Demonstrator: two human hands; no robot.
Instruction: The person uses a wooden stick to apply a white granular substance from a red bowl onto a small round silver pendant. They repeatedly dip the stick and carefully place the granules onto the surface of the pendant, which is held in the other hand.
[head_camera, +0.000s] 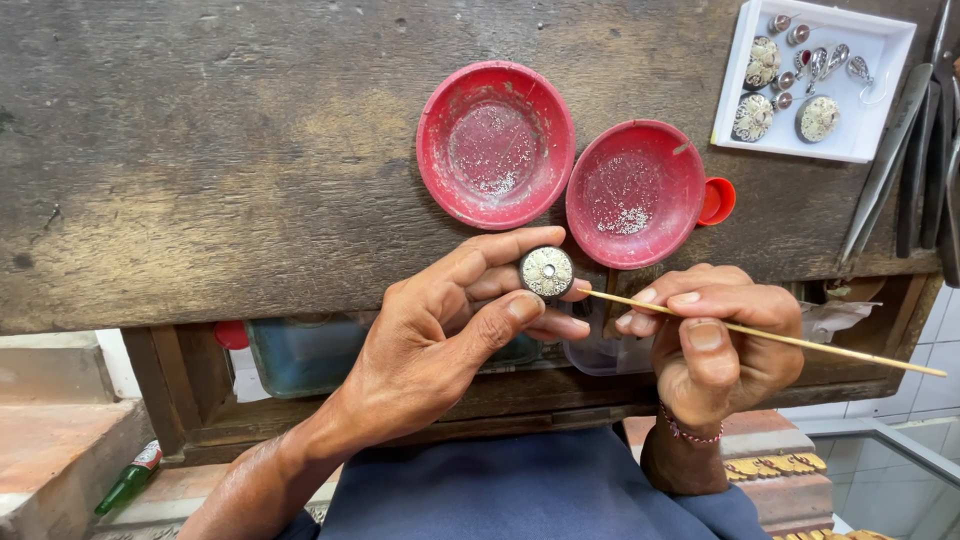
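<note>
**benchwatcher:** Hands first; left hand (450, 320) pinches a small round dark-rimmed disc with a pale ornate face (546, 271) between thumb and fingertips, so that hand is clenched on the disc; it sits just off the front edge of the worn grey-brown wooden workbench (220, 150), face turned up to the camera.

**filigree_fan:** yep, and the right hand (715, 345) is curled around a long thin pale wooden stick (760, 335); thumb and forefinger grip it near the front, and its tip touches or nearly touches the disc's right edge; can't tell which tbh. Thin red-and-white bracelet (690, 433) on that wrist.

**benchwatcher:** behind the hands, two shallow round red plastic dishes; the left red dish (495, 145) and the right red dish (634, 193) sit side by side, almost touching, both dusted with pale specks; a small red cap (717, 200) sits against the right one.

**filigree_fan:** top right there's a white rectangular tray (880, 60) holding more ornate round pieces and small silvery bits; dark metal hand tools (915, 150) lie just beside it; green bottle (128, 480) down on the floor at left.
</note>
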